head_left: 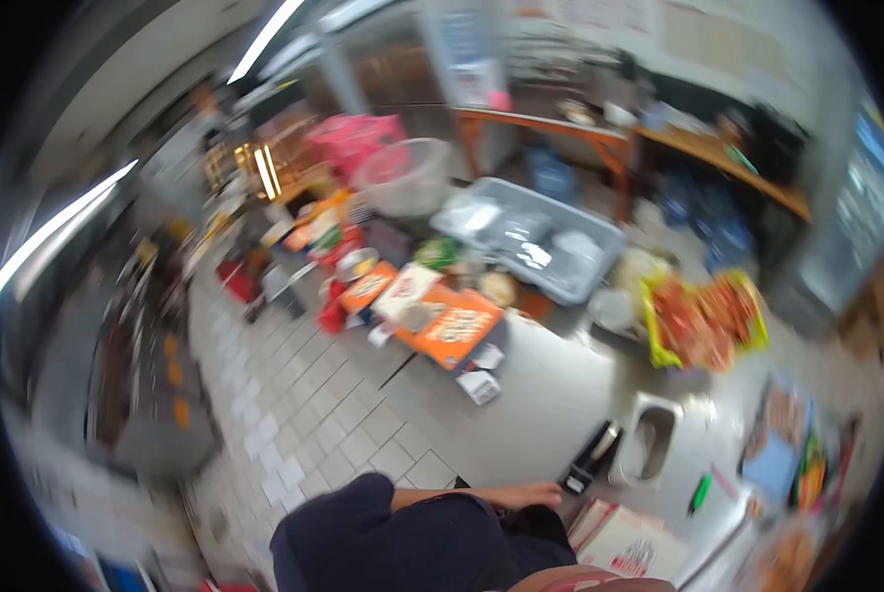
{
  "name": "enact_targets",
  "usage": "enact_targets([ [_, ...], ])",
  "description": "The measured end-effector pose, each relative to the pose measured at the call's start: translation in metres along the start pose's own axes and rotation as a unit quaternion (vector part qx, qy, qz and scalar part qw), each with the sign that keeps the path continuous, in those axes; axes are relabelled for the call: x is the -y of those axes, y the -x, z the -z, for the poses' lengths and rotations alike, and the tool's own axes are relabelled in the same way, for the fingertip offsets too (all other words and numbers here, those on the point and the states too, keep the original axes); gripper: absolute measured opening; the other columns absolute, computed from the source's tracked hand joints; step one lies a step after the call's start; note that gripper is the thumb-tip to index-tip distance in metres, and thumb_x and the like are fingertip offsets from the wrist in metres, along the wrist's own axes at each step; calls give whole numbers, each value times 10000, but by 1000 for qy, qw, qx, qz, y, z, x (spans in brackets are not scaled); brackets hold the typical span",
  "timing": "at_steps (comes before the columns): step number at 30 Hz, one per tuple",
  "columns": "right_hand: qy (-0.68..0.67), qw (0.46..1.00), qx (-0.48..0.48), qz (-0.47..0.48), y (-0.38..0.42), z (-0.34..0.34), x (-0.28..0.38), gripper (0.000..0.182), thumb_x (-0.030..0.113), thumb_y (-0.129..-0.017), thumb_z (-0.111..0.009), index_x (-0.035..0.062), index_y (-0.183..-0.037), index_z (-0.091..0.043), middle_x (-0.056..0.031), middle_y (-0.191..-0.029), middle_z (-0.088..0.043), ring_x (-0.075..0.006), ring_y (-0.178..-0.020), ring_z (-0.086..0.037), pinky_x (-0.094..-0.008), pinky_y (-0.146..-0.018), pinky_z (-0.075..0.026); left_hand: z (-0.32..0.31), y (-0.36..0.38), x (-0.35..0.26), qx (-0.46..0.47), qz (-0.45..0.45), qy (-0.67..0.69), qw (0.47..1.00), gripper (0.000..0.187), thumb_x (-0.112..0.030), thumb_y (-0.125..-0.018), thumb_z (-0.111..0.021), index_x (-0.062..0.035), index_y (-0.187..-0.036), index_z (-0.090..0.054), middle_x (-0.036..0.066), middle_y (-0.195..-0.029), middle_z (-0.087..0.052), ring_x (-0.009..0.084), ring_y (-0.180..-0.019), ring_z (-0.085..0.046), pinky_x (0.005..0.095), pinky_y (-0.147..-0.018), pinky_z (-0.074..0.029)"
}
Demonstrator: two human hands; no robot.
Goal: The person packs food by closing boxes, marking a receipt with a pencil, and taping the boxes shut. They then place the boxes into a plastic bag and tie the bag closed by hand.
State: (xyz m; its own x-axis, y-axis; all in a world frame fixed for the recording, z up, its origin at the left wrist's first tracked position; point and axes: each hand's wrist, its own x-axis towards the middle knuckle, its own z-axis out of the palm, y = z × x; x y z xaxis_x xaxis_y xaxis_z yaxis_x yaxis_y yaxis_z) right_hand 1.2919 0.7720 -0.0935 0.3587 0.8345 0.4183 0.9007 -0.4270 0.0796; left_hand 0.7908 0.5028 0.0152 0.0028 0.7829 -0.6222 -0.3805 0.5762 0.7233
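At bottom centre, one hand (526, 493) lies flat on the steel counter (541, 395), fingers loose and holding nothing; which hand it is, cannot tell for sure, probably the left by the dark sleeve (393, 538). Other hand not in view. Nearest thing is a black device (592, 456), just beside the fingertips, not touched, next to a small metal tub (649, 441). Heavy motion blur. Orange boxes (452, 331), a grey bin (536, 242) and a yellow tray (703, 321) crowd the counter further back. Risk, as I judge it: with the view swinging, a blind reach could knock the device or tub off the edge.
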Motion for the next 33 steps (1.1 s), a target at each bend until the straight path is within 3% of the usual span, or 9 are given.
enact_targets([
  [4, 194, 944, 62, -259, 59, -30, -52, 480, 532, -848, -472, 286, -1261, -471, -116, -648, -586, -212, -527, -560, -409, -510, -474, 28, 38, -13, -51, -4, 27, 998, 574, -419, -903, -458, -74, -1339, -313, 121, -1267, -493, 204, -1190, -440, 402, -985, -308],
  [5, 232, 953, 116, -154, 85, -92, -96, 453, 533, -855, -460, 436, -1291, -382, -71, -566, -557, -178, -463, -526, -366, -453, -453, 30, 52, -20, -54, -2, 29, 998, 554, -387, -911, -456, -62, -1335, -310, 142, -1269, -490, 222, -1193, -439, 408, -986, -318],
  [7, -24, 940, 237, -243, 80, -95, -105, 374, 379, -884, -508, 231, -1227, -523, -125, -764, -614, -233, -684, -582, -377, -577, -461, 55, 56, 6, -10, 30, 23, 999, 530, -356, -916, -455, -38, -1319, -325, 160, -1250, -496, 234, -1169, -461, 405, -978, -339],
  [9, -217, 862, -101, -446, 64, 4, -56, 466, 440, -789, -619, 11, -967, -656, -176, -966, -638, -322, -859, -603, -413, -760, -463, 85, 59, 30, -2, 48, 42, 998, 506, -326, -921, -453, -14, -1303, -339, 179, -1231, -503, 245, -1144, -483, 401, -971, -361],
  [14, -680, 544, -78, -485, 0, 107, -18, 331, 270, -828, -584, 18, -1039, -618, -90, -986, -630, -200, -842, -585, -337, -755, -450, 117, 57, 40, -60, 48, 51, 996, 434, -249, -921, -460, 22, -1255, -395, 180, -1146, -540, 239, -1020, -561, 328, -881, -444],
  [18, -319, 888, 232, -238, 5, 43, -18, 336, 253, -833, -515, 69, -1106, -582, -109, -1317, -440, -222, -1223, -395, -494, -975, -317, 115, 48, 22, -39, 48, 1, 998, 449, -261, -918, -472, 16, -1261, -391, 154, -1114, -565, 227, -1007, -563, 333, -860, -446],
  [21, -95, 980, 110, -138, 9, 64, 13, 299, 272, -848, -494, 69, -1036, -607, -121, -1286, -470, -242, -1279, -330, -516, -1031, -221, 99, 48, -2, 3, 66, -128, 990, 463, -298, -910, -483, -21, -1270, -397, 133, -1108, -581, 215, -1009, -561, 357, -856, -432],
  [23, -13, 990, -34, -140, 24, 21, 28, 221, 233, -845, -490, 81, -935, -624, -87, -1209, -539, -224, -1285, -332, -516, -1041, -191, 112, 44, -1, -29, 62, -301, 951, 469, -333, -904, -485, -72, -1283, -393, 112, -1159, -569, 206, -1029, -554, 391, -884, -398],
  [33, -288, 918, -67, -264, 15, 80, -11, 192, 263, -811, -590, 78, -835, -637, -107, -755, -640, -279, -704, -616, -358, -627, -461, 163, 45, -2, 29, 196, -151, 968, 542, -407, -897, -487, -110, -1328, -345, 57, -1228, -541, 197, -1117, -499, 388, -915, -354],
])
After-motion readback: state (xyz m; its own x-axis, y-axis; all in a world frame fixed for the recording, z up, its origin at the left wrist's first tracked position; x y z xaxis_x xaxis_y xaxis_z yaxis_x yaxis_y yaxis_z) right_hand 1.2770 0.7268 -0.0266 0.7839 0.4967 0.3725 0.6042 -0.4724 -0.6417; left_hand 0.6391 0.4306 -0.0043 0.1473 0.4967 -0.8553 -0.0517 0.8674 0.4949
